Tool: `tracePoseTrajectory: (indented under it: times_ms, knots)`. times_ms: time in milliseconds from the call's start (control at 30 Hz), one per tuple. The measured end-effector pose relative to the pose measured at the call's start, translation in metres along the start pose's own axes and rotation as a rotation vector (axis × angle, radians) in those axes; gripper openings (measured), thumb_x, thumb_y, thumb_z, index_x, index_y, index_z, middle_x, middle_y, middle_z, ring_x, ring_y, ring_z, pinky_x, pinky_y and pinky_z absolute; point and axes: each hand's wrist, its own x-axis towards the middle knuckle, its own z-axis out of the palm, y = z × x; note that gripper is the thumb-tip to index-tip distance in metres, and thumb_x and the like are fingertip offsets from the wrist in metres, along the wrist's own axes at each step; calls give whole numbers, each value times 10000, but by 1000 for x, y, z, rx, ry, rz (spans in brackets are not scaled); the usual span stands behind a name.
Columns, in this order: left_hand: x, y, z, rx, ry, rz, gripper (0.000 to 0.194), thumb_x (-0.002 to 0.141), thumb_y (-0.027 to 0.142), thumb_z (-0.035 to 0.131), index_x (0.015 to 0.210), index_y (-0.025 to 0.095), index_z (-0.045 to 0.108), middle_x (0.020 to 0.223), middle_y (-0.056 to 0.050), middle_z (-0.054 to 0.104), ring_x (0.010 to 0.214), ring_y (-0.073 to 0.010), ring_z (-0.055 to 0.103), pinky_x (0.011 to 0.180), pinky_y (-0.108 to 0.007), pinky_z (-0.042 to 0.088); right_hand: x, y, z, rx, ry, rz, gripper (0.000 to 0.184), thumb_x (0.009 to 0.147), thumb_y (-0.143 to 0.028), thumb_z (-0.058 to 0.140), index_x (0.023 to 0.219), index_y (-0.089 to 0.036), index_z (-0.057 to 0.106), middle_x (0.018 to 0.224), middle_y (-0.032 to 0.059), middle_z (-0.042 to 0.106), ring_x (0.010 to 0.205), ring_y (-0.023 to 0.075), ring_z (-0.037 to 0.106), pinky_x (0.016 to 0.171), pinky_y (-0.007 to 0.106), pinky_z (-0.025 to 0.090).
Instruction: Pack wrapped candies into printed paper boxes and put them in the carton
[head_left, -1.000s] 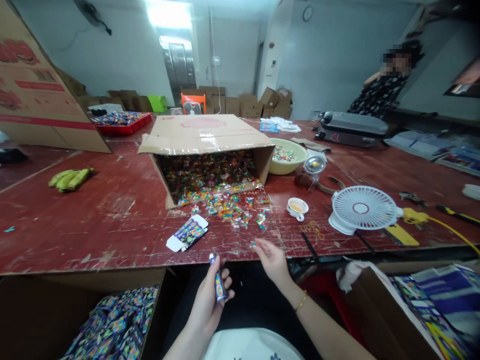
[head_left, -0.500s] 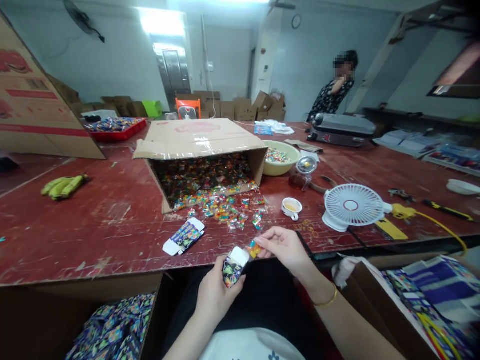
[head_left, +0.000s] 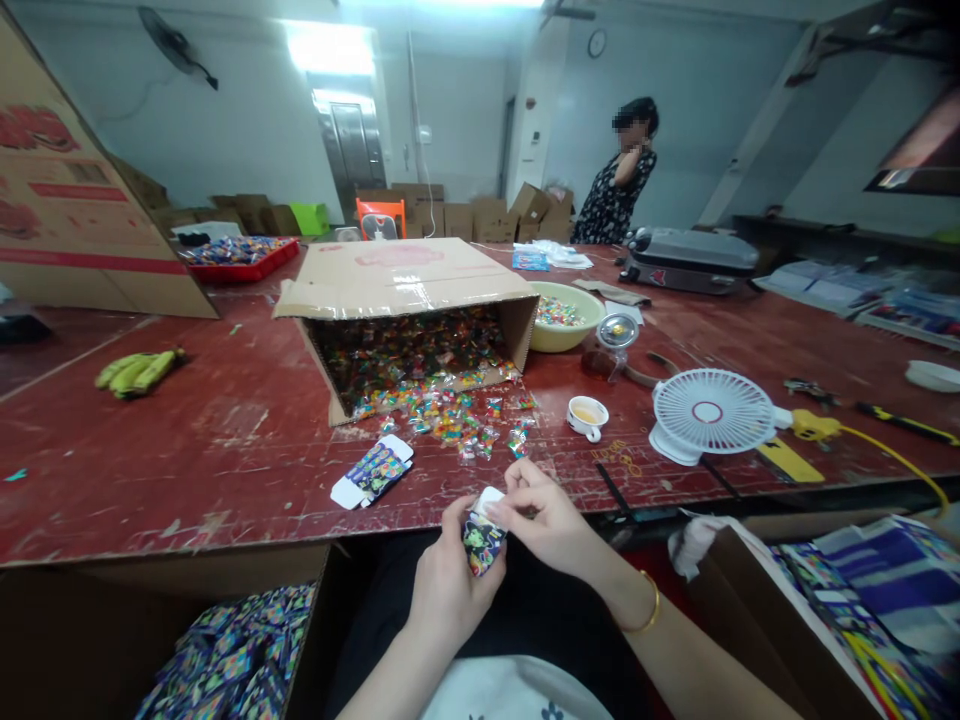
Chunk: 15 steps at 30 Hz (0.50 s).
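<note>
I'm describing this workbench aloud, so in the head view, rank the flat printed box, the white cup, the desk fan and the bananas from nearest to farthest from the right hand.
From the right hand:
1. White cup, just beyond, slightly right.
2. Flat printed box, left.
3. Desk fan, right.
4. Bananas, far left.

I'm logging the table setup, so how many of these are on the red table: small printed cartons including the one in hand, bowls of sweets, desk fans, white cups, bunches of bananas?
Small printed cartons: 2, one held in the left hand with the right hand at its flap, one lying flat
Bowl of sweets: 1
Desk fan: 1
White cup: 1
Bunch of bananas: 1
Total: 6
</note>
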Motion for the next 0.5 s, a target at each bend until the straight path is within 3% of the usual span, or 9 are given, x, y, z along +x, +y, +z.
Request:
tracePoseTrajectory:
  times_ms: [67, 167, 233, 300, 433, 500]
  knots:
    - [0, 5, 0, -64, 37, -25, 621, 606, 269, 755, 1164, 291, 482, 991, -37, 678, 818, -239, 650, 733, -270, 441, -5, -2, 4, 7, 27, -24, 193, 833, -338, 568, 776, -206, 697, 931, 46, 528, 854, 164, 550, 735, 289, 496]
    - [-1, 6, -1, -146, 15, -17, 452, 601, 239, 756, 1004, 278, 555, 796, -2, 674, 682, -205, 625, 658, -243, 421, -11, 1, 12, 262, 131, 118, 278, 777, -352, 640, 1021, -221, 618, 973, 57, 591, 876, 180, 586, 761, 308, 513]
    - [-1, 2, -1, -158, -34, 27, 361, 620, 224, 741, 936, 275, 575, 748, 11, 658, 644, -187, 607, 633, -230, 401, -14, 6, 20, 476, 102, 246, 283, 739, -361, 683, 964, -202, 620, 863, 43, 652, 799, 183, 624, 738, 320, 528]
    - [-2, -2, 0, -166, -35, 46, 396, 627, 203, 735, 979, 272, 569, 806, -1, 669, 676, -183, 619, 651, -225, 406, -18, 9, 30, 562, 83, 318, 229, 748, -370, 674, 878, -182, 659, 800, 48, 692, 764, 200, 647, 729, 344, 539]
    - [-1, -6, 1, -323, 29, -43, 669, 567, 105, 757, 1168, 252, 503, 965, -48, 683, 735, -190, 647, 660, -214, 433, -30, 10, 47, 352, 188, 164, 258, 822, -373, 589, 983, -212, 710, 1010, 84, 709, 951, 253, 639, 884, 424, 500]
    - [-1, -7, 0, -365, 42, -66, 711, 549, 52, 745, 1191, 240, 505, 1004, -59, 678, 747, -192, 651, 659, -209, 439, -34, 10, 52, 334, 192, 123, 281, 832, -367, 576, 1047, -227, 691, 1114, 82, 676, 1044, 262, 609, 949, 441, 465]
